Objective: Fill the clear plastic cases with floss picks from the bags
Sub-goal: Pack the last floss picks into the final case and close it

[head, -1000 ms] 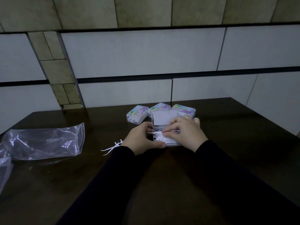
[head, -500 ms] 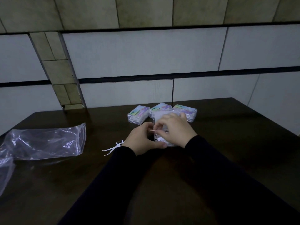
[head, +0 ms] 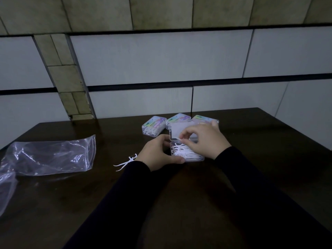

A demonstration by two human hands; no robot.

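— So, where do you stand right now?

— Your left hand (head: 160, 152) curls round the left side of the open clear plastic case (head: 186, 151), which sits on the dark wooden table (head: 269, 168) a little back from the middle, towards the far edge. Its clear lid (head: 177, 131) stands up, hinged at the back. Your right hand (head: 203, 141) pinches something at the case's back rim; it looks like the end of a white floss pick, though I can't tell for sure. A heap of white floss picks (head: 185, 153) fills the tray.

— What could go wrong from here?

— I'd judge the heap is the trouble. The picks lie crossed, and some heads seem to ride near the rim. Press the lid down like that and it may not snap, or a pick could get trapped at the hinge. Level them first.

— Anything else you'd watch?

— Two loose white floss picks (head: 125, 161) lie on the table just left of your left wrist. A sleeve could sweep them towards the near edge. The three closed clear cases with colourful labels (head: 153, 126) stand just behind the open one, so your right knuckles could knock them. The crumpled clear plastic bag (head: 52, 155) near the left edge looks empty, but the light is too dim to be sure.
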